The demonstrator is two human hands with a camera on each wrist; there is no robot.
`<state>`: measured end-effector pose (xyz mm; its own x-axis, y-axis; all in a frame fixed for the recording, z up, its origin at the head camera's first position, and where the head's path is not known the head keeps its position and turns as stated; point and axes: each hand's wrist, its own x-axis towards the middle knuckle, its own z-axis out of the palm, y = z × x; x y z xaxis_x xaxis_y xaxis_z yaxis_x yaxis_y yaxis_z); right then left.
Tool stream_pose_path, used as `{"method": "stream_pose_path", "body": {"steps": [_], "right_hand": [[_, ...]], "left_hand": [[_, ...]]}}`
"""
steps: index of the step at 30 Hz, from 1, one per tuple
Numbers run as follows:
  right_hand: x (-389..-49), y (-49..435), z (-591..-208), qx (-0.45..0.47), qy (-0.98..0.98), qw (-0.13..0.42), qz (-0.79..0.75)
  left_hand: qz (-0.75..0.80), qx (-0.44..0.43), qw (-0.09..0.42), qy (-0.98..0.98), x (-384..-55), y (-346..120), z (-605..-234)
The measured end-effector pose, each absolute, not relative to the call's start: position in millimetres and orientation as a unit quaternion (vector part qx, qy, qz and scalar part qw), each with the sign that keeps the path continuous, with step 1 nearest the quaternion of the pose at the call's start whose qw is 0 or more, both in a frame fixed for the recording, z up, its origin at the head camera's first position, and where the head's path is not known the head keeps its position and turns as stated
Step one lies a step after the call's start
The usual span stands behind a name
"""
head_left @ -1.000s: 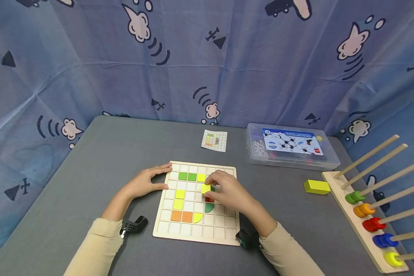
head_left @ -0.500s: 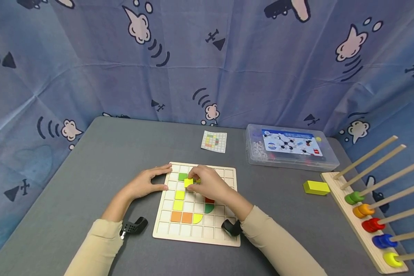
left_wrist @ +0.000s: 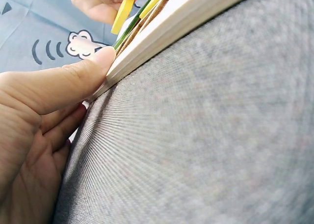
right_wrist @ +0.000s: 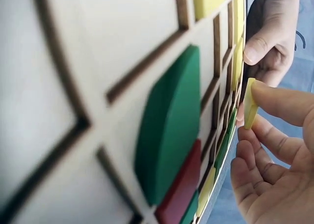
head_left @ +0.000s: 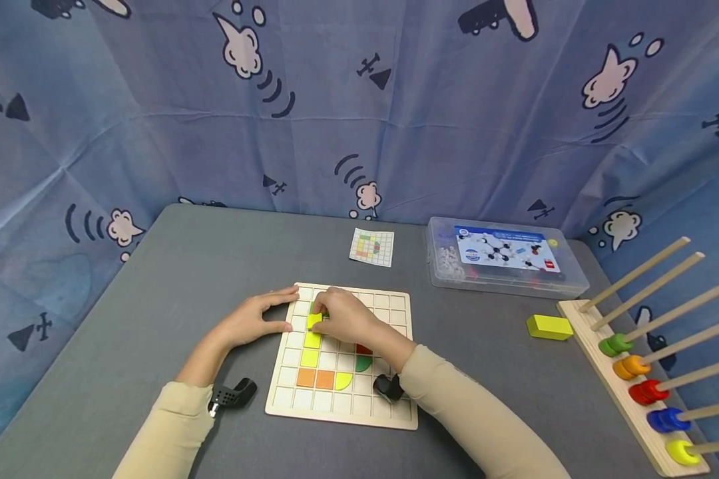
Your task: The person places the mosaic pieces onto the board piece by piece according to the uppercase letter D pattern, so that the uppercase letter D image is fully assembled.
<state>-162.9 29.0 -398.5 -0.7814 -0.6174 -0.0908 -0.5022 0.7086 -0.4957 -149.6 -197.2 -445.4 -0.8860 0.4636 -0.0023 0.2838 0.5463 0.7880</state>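
Observation:
My right hand (head_left: pixel 350 319) pinches a yellow square tile (head_left: pixel 314 321) between thumb and fingers, over the upper left of the wooden grid board (head_left: pixel 347 418). In the right wrist view the tile (right_wrist: pixel 249 105) is tilted on edge, apart from the board. Touching the board's left edge with thumb and fingertips is my left hand (head_left: pixel 253 318). On the board lie two yellow squares (head_left: pixel 309 358) in a column, two orange squares (head_left: pixel 315 378), a yellow rounded tile (head_left: pixel 343 380), a green rounded tile (head_left: pixel 363 363) and a red tile (head_left: pixel 364 348). My right hand hides the upper tiles.
A small pattern card (head_left: pixel 372 247) lies beyond the board. Further right are a clear plastic box (head_left: pixel 506 256), a yellow block (head_left: pixel 549 326) and a wooden peg stand (head_left: pixel 629 392) with coloured rings. A patterned blue curtain (head_left: pixel 311 120) hangs behind the grey table (head_left: pixel 228 246).
My right hand has carried the yellow square tile leftward across the board, from the right part of the pattern to its upper left. The left hand has stayed at the board's edge.

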Motion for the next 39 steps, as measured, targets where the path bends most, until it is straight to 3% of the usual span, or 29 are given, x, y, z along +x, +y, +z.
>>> {"method": "stream_pose_path", "body": {"steps": [26,39], "right_hand": [[-159,22,-405,-0.296,0.929,0.128,-0.183],[-156,46,-393,-0.285,0.908,0.136,-0.273]], "left_hand": [[0.422,0.209,0.114,0.875,-151,-198,-449],[0.419,0.214,0.108,0.875,-151,-198,-447]]}}
